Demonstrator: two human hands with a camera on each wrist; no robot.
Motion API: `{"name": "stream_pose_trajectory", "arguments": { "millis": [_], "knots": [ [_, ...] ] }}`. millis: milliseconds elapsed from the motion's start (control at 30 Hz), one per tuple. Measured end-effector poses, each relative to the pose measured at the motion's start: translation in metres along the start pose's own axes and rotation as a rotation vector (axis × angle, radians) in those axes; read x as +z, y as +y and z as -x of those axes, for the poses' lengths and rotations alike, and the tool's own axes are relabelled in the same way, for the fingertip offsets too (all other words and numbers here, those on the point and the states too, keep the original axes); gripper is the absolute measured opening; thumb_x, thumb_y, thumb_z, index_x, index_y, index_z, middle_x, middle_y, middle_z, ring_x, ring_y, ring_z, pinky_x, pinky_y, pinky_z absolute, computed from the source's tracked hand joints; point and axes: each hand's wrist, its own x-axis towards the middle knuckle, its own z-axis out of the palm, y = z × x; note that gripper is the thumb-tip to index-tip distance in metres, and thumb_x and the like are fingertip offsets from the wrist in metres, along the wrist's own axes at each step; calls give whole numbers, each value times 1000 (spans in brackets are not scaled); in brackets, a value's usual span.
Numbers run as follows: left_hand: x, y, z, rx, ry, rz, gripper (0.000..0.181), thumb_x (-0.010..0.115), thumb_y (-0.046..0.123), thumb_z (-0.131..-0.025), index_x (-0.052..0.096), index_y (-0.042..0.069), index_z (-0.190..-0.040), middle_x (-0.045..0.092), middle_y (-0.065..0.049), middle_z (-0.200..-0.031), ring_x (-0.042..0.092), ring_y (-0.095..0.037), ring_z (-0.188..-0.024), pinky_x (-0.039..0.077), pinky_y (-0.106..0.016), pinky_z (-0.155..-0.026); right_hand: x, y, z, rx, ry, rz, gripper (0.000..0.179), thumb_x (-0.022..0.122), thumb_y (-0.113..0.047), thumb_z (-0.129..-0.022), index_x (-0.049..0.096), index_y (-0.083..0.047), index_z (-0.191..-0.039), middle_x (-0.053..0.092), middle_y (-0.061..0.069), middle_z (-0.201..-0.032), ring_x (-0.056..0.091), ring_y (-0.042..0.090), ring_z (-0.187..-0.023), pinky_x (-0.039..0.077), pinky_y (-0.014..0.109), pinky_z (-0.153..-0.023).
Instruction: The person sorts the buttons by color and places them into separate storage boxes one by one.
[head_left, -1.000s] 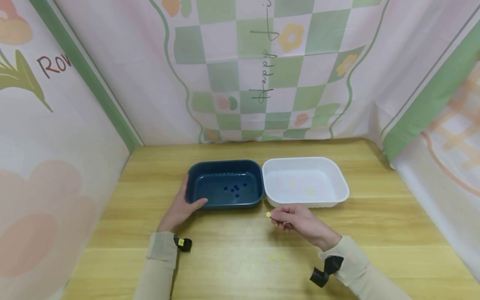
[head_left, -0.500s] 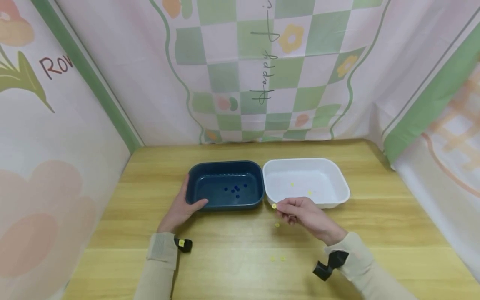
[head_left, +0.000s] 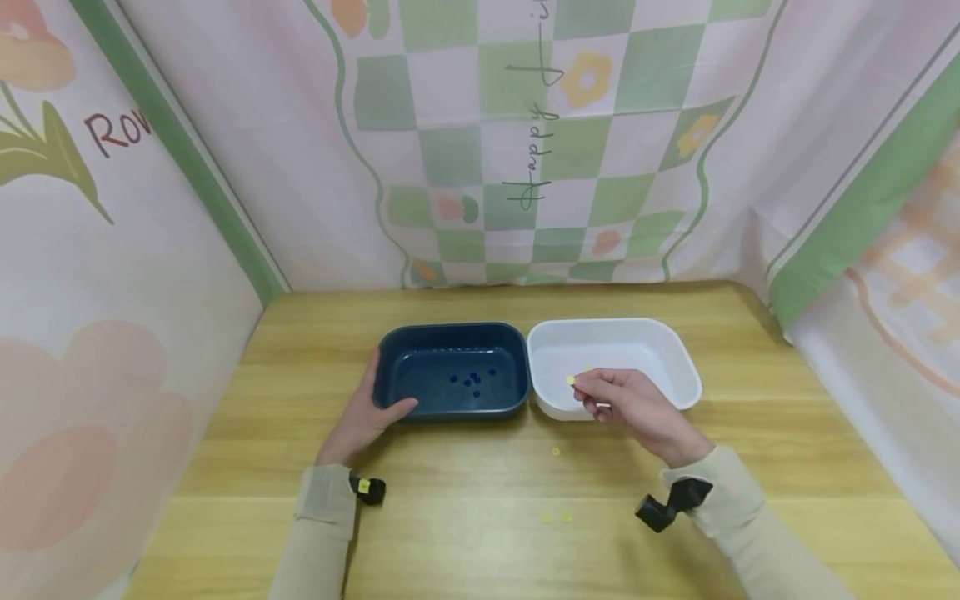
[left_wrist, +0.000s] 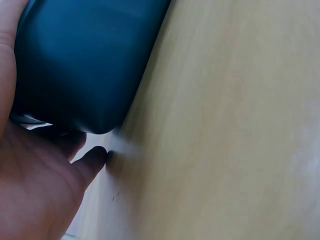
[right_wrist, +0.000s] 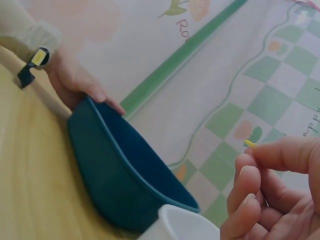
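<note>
My right hand (head_left: 637,408) pinches a small round yellow button (head_left: 571,381) between thumb and index finger, over the front part of the white tray (head_left: 687,385). In the right wrist view, the yellow button (right_wrist: 249,143) shows edge-on at the fingertips. Another yellow button (head_left: 588,369) lies in the white tray, partly covered by the hand. My left hand (head_left: 363,423) grips the left end of the dark blue tray (head_left: 420,400), thumb over the front rim, fingers along the side. Several small dark blue buttons (head_left: 476,380) lie inside that tray.
Three yellow buttons lie on the wooden table (head_left: 450,533): one button (head_left: 556,452) just in front of the white tray, and a pair, including this button (head_left: 567,517), nearer the person. The trays stand side by side. A patterned curtain (head_left: 495,150) hangs behind the table.
My right hand has risen from in front of the trays to above the white tray, carrying the yellow button. A button on the table came out from behind it. The left hand stays put.
</note>
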Motion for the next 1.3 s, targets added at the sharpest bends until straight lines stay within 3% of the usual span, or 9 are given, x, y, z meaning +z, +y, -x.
{"name": "stream_pose_trajectory", "arguments": {
  "millis": [367,633,900,1100,1300],
  "knots": [
    [1,3,0,-11,-3,24,106,73,48,-84,-7,42,-153,-4,5,-162,4,-27,-148,11,-54,-117,-17,-3,-7,14,68,-49,43,64,-28,-95,61,13,-109,63,1,-86,54,8,-71,47,18,-59],
    [1,4,0,-12,2,28,106,73,45,-85,-7,41,-153,-4,5,-162,3,-26,-148,10,-54,-117,-27,-2,-12,10,112,-12,46,64,-29,-95,59,14,-111,64,1,-87,54,7,-72,47,18,-59],
    [1,4,1,-17,1,22,107,73,45,-85,-6,33,-156,-4,4,-162,3,-27,-148,10,-54,-117,-40,-4,-13,40,207,235,56,63,-37,-95,58,12,-122,65,10,-98,58,12,-79,52,25,-67],
    [1,5,2,-24,-2,7,107,72,47,-85,-7,34,-155,-4,3,-162,4,-29,-148,11,-55,-117,-49,-1,-16,61,243,450,50,60,-38,-96,64,7,-116,65,18,-104,60,17,-81,52,28,-67],
    [0,5,2,-16,-3,7,107,72,47,-85,-6,31,-156,-4,3,-162,4,-28,-148,11,-55,-117,-52,2,-21,61,278,589,42,59,-31,-96,67,6,-112,67,18,-101,61,21,-82,50,28,-65]
  ]
}}
